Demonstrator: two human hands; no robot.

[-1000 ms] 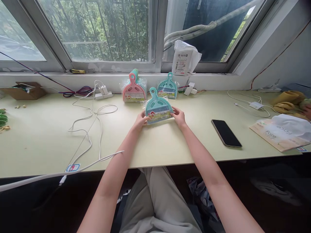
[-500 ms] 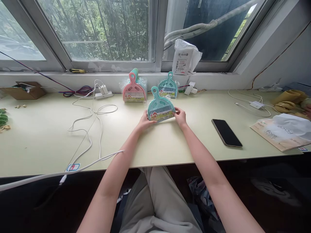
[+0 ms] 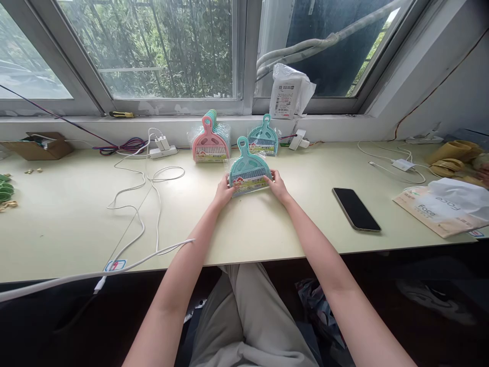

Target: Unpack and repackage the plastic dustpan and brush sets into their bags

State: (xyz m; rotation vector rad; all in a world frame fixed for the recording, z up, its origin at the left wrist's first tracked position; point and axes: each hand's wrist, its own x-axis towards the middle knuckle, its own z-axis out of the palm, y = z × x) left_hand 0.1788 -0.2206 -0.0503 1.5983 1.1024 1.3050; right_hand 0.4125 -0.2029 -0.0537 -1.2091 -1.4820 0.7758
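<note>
Both your hands are clamped on the teal dustpan (image 3: 250, 168), brush nested in it, clear wrap around the set. Left hand (image 3: 224, 191) grips its lower left corner, thumb on the front. Right hand (image 3: 278, 186) grips the lower right corner, fingertips over the front face. Hands well apart, one per side.

Dustpan sits mid-table, between the front and back edges of the table (image 3: 248, 229). Handle up, leaning slightly left; right lower corner higher than left. Can't tell whether its bottom edge touches the tabletop.

Behind it at the back edge: to the left, a wrapped pink dustpan (image 3: 209, 145), with green handles stacked behind it; to the right, a second teal dustpan (image 3: 263, 140), also wrapped.

Back edge, further left: power strip (image 3: 164, 151) with chargers plugged in, then a wire bundle (image 3: 124, 146), then a cardboard box (image 3: 48, 147) by the back left corner. Right of the second teal dustpan: white plug (image 3: 297, 139).

Phone (image 3: 356, 209) lies near the front edge, right of your right arm, dark screen up. Tissue pack (image 3: 439, 209) is at the front right corner. White cable (image 3: 57, 282) crosses the front edge on your left.
</note>
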